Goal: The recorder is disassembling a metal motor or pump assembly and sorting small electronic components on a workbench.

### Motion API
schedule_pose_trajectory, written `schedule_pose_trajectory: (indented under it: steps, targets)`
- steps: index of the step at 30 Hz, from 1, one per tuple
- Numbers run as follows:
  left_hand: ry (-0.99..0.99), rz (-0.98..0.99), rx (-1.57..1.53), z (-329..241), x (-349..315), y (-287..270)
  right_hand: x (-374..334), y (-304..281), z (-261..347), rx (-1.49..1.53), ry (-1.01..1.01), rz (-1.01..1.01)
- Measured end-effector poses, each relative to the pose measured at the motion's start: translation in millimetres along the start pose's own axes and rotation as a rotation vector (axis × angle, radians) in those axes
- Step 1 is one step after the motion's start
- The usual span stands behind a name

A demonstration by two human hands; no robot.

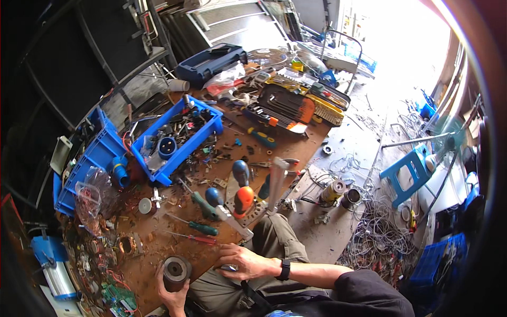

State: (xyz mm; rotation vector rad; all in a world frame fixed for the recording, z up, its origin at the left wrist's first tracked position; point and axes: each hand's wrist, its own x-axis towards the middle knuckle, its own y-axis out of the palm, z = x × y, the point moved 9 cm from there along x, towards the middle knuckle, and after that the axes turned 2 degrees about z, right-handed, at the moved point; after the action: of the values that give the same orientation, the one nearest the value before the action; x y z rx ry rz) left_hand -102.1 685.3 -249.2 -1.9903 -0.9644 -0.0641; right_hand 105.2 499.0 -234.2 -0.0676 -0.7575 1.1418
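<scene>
At the near edge of the workbench [253, 140], my left hand [171, 300] is wrapped round a dark, thick metal cylinder [177, 268] with a round hole in its middle. The cylinder's ringed end faces up. To the right of it, above my lap, my right hand [244, 262] has its fingers curled, with a dark band on the wrist. Something small and shiny shows under those fingers, mostly hidden. Just beyond my hands lie a red-handled screwdriver [203, 239] and a green-handled screwdriver [203, 228].
A tool holder [253, 212] with blue, orange and green handles stands at the bench edge. Farther back are a blue bin of parts [214, 127], an opened bit case [280, 108] and pliers [274, 164]. Tangled wires [388, 227] and a blue stool [404, 171] occupy the floor at right.
</scene>
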Motion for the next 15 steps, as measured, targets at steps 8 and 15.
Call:
schedule_pose_trajectory:
  steps: [8,15]
  targets:
    - [-0.058,-0.019,-0.043,6,0,1,-29,-54,35,0.139,-0.022,0.036]
    - [-0.024,-0.028,-0.041,15,-1,5,-77,-159,25,-0.051,0.046,-0.238]
